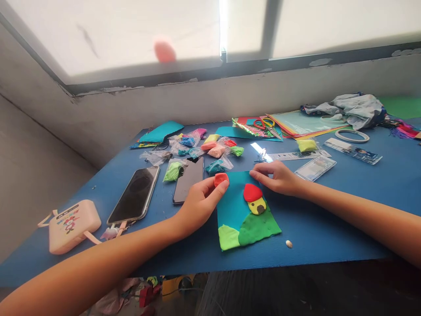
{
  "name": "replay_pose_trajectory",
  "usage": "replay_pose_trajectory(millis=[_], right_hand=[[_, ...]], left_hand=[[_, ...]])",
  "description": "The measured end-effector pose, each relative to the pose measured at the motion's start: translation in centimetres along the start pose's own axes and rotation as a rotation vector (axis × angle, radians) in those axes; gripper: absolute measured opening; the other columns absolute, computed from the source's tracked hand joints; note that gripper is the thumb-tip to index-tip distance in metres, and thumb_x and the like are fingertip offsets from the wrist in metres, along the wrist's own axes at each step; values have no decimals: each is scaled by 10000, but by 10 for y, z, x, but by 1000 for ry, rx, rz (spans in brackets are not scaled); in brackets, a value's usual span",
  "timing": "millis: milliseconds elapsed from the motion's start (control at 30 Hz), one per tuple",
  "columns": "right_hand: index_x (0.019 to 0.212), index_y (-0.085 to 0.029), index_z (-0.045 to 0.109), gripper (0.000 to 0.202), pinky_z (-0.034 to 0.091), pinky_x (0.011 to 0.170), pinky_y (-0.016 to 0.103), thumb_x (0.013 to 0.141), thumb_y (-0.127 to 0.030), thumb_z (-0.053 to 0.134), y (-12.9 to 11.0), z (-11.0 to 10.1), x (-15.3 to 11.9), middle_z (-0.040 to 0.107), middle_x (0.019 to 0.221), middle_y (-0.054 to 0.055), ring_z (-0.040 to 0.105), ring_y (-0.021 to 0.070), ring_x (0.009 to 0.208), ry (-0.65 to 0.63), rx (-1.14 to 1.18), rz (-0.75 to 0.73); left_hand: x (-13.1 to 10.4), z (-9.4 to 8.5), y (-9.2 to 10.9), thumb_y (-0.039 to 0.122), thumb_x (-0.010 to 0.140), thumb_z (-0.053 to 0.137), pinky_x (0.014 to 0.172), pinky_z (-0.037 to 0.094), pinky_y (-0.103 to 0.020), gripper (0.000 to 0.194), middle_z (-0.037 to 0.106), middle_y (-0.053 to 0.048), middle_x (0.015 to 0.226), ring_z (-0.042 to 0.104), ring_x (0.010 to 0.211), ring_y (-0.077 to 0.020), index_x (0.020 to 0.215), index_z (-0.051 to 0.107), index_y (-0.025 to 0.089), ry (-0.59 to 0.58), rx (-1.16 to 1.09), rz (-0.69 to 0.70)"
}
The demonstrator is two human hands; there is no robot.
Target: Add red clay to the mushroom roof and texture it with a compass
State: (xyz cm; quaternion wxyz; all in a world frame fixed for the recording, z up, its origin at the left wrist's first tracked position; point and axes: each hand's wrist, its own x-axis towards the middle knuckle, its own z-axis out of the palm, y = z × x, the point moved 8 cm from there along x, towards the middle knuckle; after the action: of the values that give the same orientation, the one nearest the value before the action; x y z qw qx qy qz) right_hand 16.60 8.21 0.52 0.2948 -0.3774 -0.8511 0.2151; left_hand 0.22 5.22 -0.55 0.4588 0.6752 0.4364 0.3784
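My left hand (205,197) pinches a small orange-red lump of modelling clay (221,178) between thumb and fingers, over the upper left edge of a blue card (232,199). At the card's top right corner, the thumb and curled fingers of my right hand (274,176) grip its edge. Flattened clay covers the lower card: a light green mound (228,237) and a larger dark green one (258,229). Above them sits a yellow clay face (255,205) with dark spots, topped by a red clay cap (252,192).
Bagged clay (217,151) in several colours lies behind the card. To the left are a phone (134,195), another dark phone (189,182) and a pink case (74,226). Scissors (268,126), a ruler (289,156), a tape roll (351,136) and coloured paper (302,123) lie farther back.
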Motion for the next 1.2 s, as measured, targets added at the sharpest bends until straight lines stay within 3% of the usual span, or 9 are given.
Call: replay_pose_trajectory(millis=[233, 500, 767, 933, 1200], right_hand=[[609, -185, 417, 333, 265, 468, 213, 904, -341, 418, -4, -8, -1, 335, 545, -48, 285, 74, 516, 100, -32, -55], [580, -204, 302, 344, 230, 445, 206, 897, -254, 427, -19, -9, -4, 243, 527, -68, 208, 67, 500, 85, -67, -210], [587, -207, 278, 344, 223, 444, 206, 899, -241, 418, -17, -8, -5, 224, 533, -69, 195, 69, 503, 99, -88, -217], [587, -207, 282, 343, 222, 442, 207, 899, -236, 422, -20, -9, -6, 226, 531, -70, 194, 69, 500, 103, -89, -236], [589, -209, 287, 342, 234, 449, 211, 902, -264, 413, -18, -9, -5, 240, 529, -65, 194, 76, 510, 94, -99, -202]], left_hand=[[-1, 2, -3, 520, 830, 551, 452, 313, -191, 369, 337, 51, 604, 348, 538, -88, 723, 514, 169, 1, -16, -24], [-1, 5, -5, 540, 848, 519, 461, 394, -197, 404, 414, 48, 574, 458, 507, -95, 676, 490, 176, -48, -38, -63], [-1, 4, -6, 525, 866, 481, 469, 373, -210, 389, 389, 50, 582, 431, 521, -102, 681, 493, 183, -39, 6, -39], [0, 1, 3, 455, 891, 481, 565, 384, -218, 306, 473, 28, 699, 442, 642, -117, 781, 537, 175, -14, 122, 60], [0, 0, 2, 431, 902, 499, 545, 361, -208, 279, 489, 32, 702, 428, 629, -110, 849, 585, 171, 17, 125, 67]])
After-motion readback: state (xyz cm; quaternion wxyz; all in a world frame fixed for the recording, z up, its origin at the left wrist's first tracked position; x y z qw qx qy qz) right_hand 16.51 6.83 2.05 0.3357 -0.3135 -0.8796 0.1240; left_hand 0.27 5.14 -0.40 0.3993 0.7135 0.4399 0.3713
